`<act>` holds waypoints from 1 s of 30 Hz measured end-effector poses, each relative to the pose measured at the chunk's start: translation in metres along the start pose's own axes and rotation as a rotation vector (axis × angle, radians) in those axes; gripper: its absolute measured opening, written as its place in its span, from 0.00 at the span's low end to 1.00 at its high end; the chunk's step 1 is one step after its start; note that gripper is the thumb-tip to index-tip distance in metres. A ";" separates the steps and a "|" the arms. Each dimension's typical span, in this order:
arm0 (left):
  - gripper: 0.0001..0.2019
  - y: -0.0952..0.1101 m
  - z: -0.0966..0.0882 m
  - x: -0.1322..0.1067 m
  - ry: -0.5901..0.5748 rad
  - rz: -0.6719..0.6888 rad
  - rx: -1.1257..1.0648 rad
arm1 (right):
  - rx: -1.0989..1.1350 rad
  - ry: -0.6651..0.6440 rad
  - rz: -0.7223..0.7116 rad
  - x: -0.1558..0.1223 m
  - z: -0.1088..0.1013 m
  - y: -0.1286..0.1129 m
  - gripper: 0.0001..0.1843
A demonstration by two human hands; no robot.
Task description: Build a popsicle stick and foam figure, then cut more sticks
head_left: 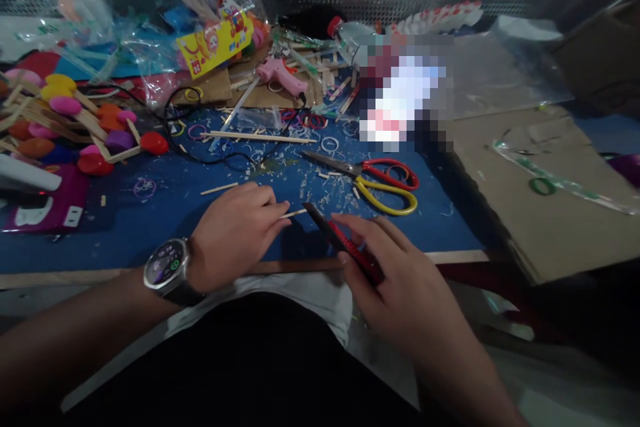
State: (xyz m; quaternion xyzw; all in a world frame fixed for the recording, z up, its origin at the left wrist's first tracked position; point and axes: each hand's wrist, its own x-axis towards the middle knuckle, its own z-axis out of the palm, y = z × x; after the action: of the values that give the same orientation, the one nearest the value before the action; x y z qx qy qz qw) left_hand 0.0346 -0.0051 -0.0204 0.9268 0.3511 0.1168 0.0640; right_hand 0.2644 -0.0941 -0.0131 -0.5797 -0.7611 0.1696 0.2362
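My left hand (235, 233), with a wristwatch (167, 265) on its wrist, is closed in a pinch on a thin wooden stick (295, 213) that points right over the blue table top (150, 220). My right hand (395, 280) is wrapped round a red and black utility knife (345, 243). The knife's tip lies just beside the free end of the stick. Both hands sit at the table's near edge, above my lap.
Red and yellow scissors (380, 180) lie just beyond my right hand. A pink glue gun (283, 77), long sticks (260, 137), rubber bands and wood shavings litter the middle. Coloured stick figures (75, 127) are at the left, cardboard sheets (540, 200) at the right.
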 end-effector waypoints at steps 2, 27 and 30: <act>0.10 -0.001 0.000 -0.002 -0.008 -0.007 -0.006 | 0.010 -0.009 -0.006 0.000 0.004 -0.001 0.21; 0.27 0.031 0.020 -0.047 0.164 -0.073 0.142 | -0.020 -0.081 0.028 -0.002 0.019 -0.022 0.27; 0.28 0.032 0.021 -0.047 0.171 -0.074 0.144 | -0.022 -0.086 0.037 -0.002 0.020 -0.025 0.28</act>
State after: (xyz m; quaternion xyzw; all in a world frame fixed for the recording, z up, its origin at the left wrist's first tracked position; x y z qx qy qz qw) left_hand 0.0261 -0.0607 -0.0424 0.9020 0.3969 0.1676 -0.0289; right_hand 0.2333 -0.1031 -0.0166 -0.5884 -0.7615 0.1906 0.1938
